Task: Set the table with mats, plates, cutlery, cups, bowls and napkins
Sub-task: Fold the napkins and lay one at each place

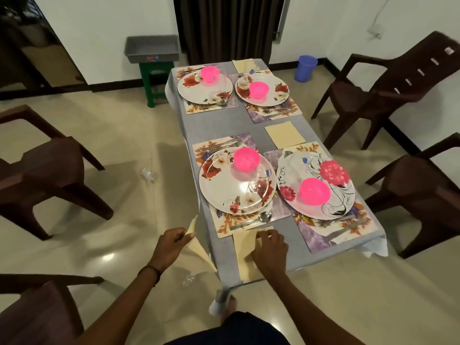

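Note:
A narrow table with a grey cloth (224, 128) carries several floral mats, each with a flowered plate, a pink bowl and cutlery. The near left plate (224, 190) bears a pink bowl (246, 159) and a clear glass (260, 180). A spoon (265, 216) lies in front of it. My right hand (270, 247) presses on a cream napkin (242, 255) lying at the table's near end. My left hand (170, 245) pinches a second cream napkin (199, 247) that hangs off the table's left edge. Other cream napkins lie mid-table (285, 134) and at the far end (245, 66).
Dark brown plastic chairs stand on the left (44, 168) and on the right (388, 88), another (423, 192) near right. A grey tub (151, 49) sits on a green stool by the wall. A blue cup (305, 68) stands on the floor. Clear wrappers (148, 174) lie on the tiles.

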Tool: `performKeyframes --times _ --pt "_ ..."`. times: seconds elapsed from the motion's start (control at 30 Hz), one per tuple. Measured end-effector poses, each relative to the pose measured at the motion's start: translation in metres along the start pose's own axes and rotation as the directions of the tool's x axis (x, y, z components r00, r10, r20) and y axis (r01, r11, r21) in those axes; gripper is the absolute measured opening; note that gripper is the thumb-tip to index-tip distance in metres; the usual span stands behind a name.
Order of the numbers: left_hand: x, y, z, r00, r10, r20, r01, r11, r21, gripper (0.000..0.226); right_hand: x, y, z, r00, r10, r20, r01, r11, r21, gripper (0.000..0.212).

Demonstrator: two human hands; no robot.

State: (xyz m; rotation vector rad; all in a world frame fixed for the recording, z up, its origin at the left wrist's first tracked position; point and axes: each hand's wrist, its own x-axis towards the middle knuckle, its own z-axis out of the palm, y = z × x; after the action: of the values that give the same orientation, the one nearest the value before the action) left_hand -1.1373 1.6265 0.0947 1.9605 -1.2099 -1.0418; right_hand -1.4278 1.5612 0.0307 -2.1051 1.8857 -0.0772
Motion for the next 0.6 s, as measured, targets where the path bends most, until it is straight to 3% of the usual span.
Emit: performKeyframes --times 0.1,0.17,0.33,0.6 --pt "0.005 0.014 0.012 1.0 -0.003 0.014 0.002 1.0 0.023 0.038 -0.001 -0.007 0.013 0.992 -0.104 0.068 0.101 0.993 0.053 0.031" --pt "0.006 0.018 0.016 0.999 0.008 0.031 -0.009 1.0 0.03 0.036 -0.004 -0.009 0.02 0.981 -0.176 0.081 0.178 0.984 -0.023 0.044" --pt "0.005 0.024 0.015 0.999 0.014 0.029 -0.016 0.999 0.043 0.043 -0.01 -0.016 0.029 0.973 -0.205 0.107 0.216 0.971 -0.106 0.072" --pt "0.014 0.015 -0.002 0.999 0.032 0.01 -0.032 0.999 0.034 0.047 -0.016 -0.015 0.035 0.968 -0.222 0.118 0.237 0.962 -0.135 0.071"
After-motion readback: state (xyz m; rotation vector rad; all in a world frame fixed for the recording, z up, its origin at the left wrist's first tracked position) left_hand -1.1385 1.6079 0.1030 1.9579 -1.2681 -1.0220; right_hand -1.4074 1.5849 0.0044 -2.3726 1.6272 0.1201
